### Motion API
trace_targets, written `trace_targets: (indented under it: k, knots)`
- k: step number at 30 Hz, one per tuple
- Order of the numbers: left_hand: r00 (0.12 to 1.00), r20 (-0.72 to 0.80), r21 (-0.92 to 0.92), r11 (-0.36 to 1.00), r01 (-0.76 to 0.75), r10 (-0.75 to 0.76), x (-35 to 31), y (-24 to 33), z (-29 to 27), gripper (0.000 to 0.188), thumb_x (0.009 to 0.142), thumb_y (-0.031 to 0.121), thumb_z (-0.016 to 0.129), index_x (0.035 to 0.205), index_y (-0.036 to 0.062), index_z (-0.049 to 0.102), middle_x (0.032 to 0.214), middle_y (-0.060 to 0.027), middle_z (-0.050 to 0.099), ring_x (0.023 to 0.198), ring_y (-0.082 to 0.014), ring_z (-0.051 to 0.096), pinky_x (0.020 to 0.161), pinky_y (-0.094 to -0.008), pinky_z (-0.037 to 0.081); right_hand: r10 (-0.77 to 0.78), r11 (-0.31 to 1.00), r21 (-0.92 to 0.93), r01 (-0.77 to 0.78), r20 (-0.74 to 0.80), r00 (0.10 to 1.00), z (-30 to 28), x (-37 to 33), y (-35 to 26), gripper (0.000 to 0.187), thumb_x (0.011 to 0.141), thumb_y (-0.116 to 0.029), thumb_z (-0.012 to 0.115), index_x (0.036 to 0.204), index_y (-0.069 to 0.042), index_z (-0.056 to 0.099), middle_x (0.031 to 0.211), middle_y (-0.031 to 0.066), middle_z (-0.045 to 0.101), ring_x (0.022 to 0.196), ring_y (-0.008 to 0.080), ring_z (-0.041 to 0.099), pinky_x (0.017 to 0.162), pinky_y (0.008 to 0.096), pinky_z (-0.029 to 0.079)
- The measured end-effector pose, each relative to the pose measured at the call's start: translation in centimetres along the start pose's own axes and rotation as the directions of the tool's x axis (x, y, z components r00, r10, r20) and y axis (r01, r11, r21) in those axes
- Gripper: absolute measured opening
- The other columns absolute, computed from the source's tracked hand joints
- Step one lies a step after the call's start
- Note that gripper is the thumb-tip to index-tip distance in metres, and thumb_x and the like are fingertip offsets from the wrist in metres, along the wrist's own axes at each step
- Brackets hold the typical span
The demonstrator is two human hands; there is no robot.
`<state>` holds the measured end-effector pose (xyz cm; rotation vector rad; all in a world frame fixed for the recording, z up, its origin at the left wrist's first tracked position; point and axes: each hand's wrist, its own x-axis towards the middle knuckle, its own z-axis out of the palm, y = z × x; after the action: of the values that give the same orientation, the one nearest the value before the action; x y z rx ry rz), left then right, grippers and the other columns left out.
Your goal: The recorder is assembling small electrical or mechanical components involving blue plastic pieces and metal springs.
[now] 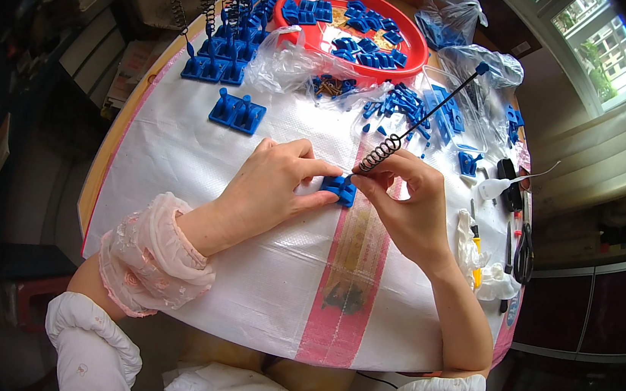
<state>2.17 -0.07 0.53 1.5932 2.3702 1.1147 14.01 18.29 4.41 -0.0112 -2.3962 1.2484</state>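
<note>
The blue plastic piece [339, 189] is mostly covered by fingertips, so its shape is hard to make out. It sits on the white sheet [245, 265], well below the red tray [412, 49]. The left hand [272, 184] pinches its left side. The right hand [404, 197] grips the black spring rod [411, 129] just above it.

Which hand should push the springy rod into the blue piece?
Probably the right hand: it already pinches the rod at its coil, just above the blue piece. The left hand steadies that piece.
</note>
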Motion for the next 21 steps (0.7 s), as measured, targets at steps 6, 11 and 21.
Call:
trace_targets:
  k: [6, 11, 21]
  knots:
    - [1.0, -0.014, 0.006, 1.0, -0.006, 0.006, 0.0, -0.06, 0.08, 0.029, 0.086, 0.028, 0.082, 0.113, 0.0184, 0.078, 0.083, -0.0022, 0.06, 0.075, -0.0181, 0.057, 0.079, -0.0339, 0.039, 0.002, 1.0, -0.008, -0.002, 0.004, 1.0, -0.08, -0.01, 0.06, 0.01, 0.081, 0.003, 0.078, 0.089, 0.003, 0.073, 0.082, 0.0064, 0.068, 0.07, 0.0132, 0.06, 0.066, 0.0284, 0.049]
    - [1.0, -0.007, 0.005, 1.0, 0.0, 0.0, -0.04, 0.02, -0.07, 0.029, 0.086, 0.028, 0.082, 0.112, 0.0183, 0.078, 0.083, -0.0025, 0.061, 0.075, -0.0186, 0.057, 0.079, -0.0343, 0.04, -0.009, 1.0, -0.02, 0.009, 0.004, 1.0, -0.03, 0.01, -0.02, 0.01, 0.081, 0.003, 0.078, 0.089, 0.002, 0.073, 0.081, 0.0063, 0.068, 0.07, 0.0132, 0.061, 0.066, 0.0284, 0.049]
    - [1.0, -0.014, -0.007, 1.0, -0.003, 0.002, 0.06, 0.14, -0.07, 0.03, 0.085, 0.027, 0.082, 0.114, 0.0195, 0.079, 0.083, -0.002, 0.061, 0.075, -0.0186, 0.056, 0.077, -0.0339, 0.04, 0.032, 0.999, 0.021, -0.033, 0.051, 0.998, -0.98, 0.13, 0.0, 0.02, 0.08, -0.002, 0.078, 0.099, 0.0, 0.071, 0.079, 0.0039, 0.066, 0.073, 0.0111, 0.059, 0.069, 0.0279, 0.047]
